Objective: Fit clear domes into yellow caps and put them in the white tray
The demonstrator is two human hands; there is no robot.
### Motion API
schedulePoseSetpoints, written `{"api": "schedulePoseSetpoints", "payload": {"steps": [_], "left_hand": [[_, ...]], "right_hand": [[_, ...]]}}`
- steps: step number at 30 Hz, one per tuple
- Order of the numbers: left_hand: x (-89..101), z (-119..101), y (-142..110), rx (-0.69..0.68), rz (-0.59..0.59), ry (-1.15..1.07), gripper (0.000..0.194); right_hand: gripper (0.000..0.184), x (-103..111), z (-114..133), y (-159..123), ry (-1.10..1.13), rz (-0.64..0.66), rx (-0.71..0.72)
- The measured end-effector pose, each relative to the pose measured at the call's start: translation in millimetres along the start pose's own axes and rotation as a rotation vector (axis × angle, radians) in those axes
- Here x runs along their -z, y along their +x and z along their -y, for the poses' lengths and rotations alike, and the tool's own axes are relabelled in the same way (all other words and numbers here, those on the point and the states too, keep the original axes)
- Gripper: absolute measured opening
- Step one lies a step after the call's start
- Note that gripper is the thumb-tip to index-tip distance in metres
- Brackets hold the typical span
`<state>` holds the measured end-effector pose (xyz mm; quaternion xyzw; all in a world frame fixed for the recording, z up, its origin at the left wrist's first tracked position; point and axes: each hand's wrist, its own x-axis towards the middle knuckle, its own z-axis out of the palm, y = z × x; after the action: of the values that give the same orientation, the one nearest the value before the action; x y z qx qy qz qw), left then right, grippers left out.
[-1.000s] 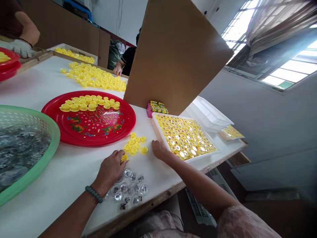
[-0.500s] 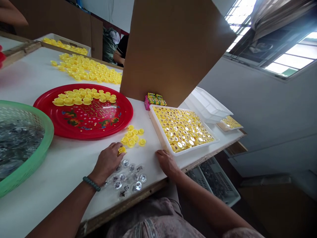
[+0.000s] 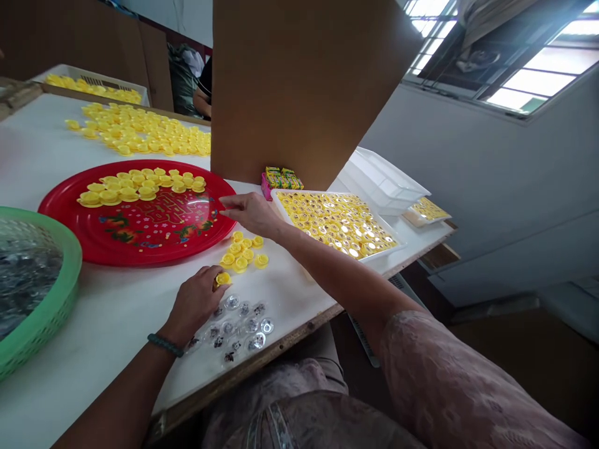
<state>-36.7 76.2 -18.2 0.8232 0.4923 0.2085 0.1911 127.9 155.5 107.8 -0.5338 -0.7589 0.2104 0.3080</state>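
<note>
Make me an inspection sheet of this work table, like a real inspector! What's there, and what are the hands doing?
Surface: white table with a wooden edge.
Job's things: loose yellow pieces; clear round pieces; red tray, partly covered with yellow cups; filled white tray.
Clutter: green basket; pink box with small packets.
Hands: left hand grips a yellow piece; right hand, fingers parted, is by the red tray's rim; touching unclear.
Cables: nothing clearly seen.
Surroundings: brown panel, window, another person's arm.
</note>
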Motion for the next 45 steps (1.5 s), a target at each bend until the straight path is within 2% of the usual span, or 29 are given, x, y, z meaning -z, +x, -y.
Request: {"api": "schedulePoseSetpoints", "payload": {"steps": [3, 5, 7, 10, 12, 17, 19, 21, 24, 29, 34, 38, 41, 43, 45], "left_hand": [[-0.1, 1.7, 0.4, 0.016, -0.011, -0.029, 0.023], [-0.9, 2.0, 1.1, 0.024, -0.005, -0.063, 0.024], [-1.6, 1.9, 1.9, 0.029, 0.003, -0.108, 0.025], [-1.9, 0.7, 2.6, 0.028, 0.003, -0.176, 0.025], [-1.9, -0.3, 2.8, 0.037, -0.006, -0.212, 0.025], [-2.1, -0.1, 2.2, 0.065, -0.047, -0.278, 0.025], [-2.4, 1.2, 1.4, 0.061, -0.063, -0.304, 0.024], [-3.6, 2.0, 0.6, 0.055, -0.067, -0.334, 0.023], [-8.5, 0.7, 0.8, 0.041, -0.050, -0.362, 0.025], [-16.0, -6.0, 3.9, 0.026, 0.011, -0.390, 0.029], [-6.3, -10.6, 1.1, 0.018, 0.069, -0.363, 0.036], [6.2, -15.6, -1.7, 0.015, 0.033, -0.393, 0.033], [11.8, -25.0, -1.6, 0.159, -0.006, -0.593, 0.020], [12.7, -33.0, -1.2, 0.297, 0.059, -0.803, 0.030], [11.5, -39.5, -1.1, 0.369, 0.145, -0.975, 0.040]], "right_hand": [[0.021, 2.3, 8.6, -19.6, -0.042, -0.010, 0.062], [0.021, 3.7, 4.9, -52.3, -0.120, 0.005, 0.064], [0.021, 2.2, -5.9, -90.0, -0.183, 0.077, 0.044], [0.020, -9.7, -24.6, -136.0, -0.141, 0.207, 0.027], [0.020, -23.7, -31.7, -151.9, -0.095, 0.245, 0.008], [0.027, -63.2, -28.8, -150.0, -0.117, 0.222, 0.055], [0.030, -73.2, -25.9, -147.2, -0.181, 0.245, 0.084], [0.024, -77.7, -25.6, -149.4, -0.206, 0.263, 0.084], [0.016, -76.0, -31.0, -160.8, -0.147, 0.255, 0.049], [0.017, -67.4, -45.2, -178.5, 0.053, 0.152, -0.106], [0.013, -63.4, -52.3, -182.4, 0.217, 0.060, -0.232], [0.008, -57.0, -48.9, -179.2, 0.245, -0.012, -0.205], [0.007, -51.8, -43.6, -172.2, 0.231, -0.183, -0.160], [0.009, -50.8, -40.3, -165.5, 0.173, -0.295, -0.064], [0.012, -52.9, -37.8, -158.9, 0.076, -0.332, 0.057]]}}
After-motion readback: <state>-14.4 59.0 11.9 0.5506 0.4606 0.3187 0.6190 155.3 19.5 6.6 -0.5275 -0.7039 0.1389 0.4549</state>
